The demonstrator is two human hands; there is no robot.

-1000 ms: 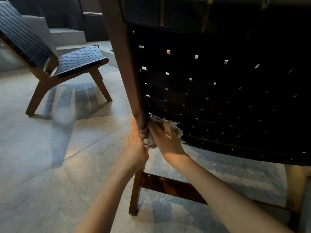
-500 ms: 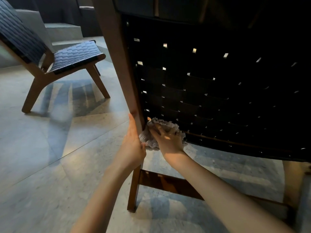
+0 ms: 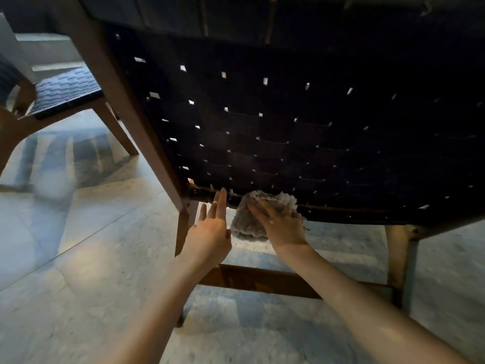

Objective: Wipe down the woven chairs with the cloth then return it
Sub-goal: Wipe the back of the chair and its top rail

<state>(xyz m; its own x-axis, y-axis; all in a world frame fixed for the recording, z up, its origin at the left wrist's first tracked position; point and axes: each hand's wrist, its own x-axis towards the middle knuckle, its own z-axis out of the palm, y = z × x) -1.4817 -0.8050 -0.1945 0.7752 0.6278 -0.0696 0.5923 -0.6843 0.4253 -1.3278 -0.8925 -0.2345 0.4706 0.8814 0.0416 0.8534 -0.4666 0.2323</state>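
The back of a woven chair point(image 3: 301, 127) fills the view: dark straps in a wooden frame. A fluffy grey cloth point(image 3: 249, 224) lies against the lower edge of the weave. My right hand point(image 3: 280, 224) presses the cloth there with flat, straight fingers. My left hand point(image 3: 210, 232) is just left of the cloth, fingers straight, fingertips touching the bottom rail near the left frame post.
A second woven chair point(image 3: 63, 93) stands on the stone floor point(image 3: 78, 258) at the far left. The near chair's wooden cross bar point(image 3: 262, 281) and right back leg point(image 3: 399, 258) are below my hands. Steps rise behind at the upper left.
My right hand has slid the cloth to the right along the bottom edge, away from the frame post. My left hand has let go of the post and moved right, and my head has come closer.
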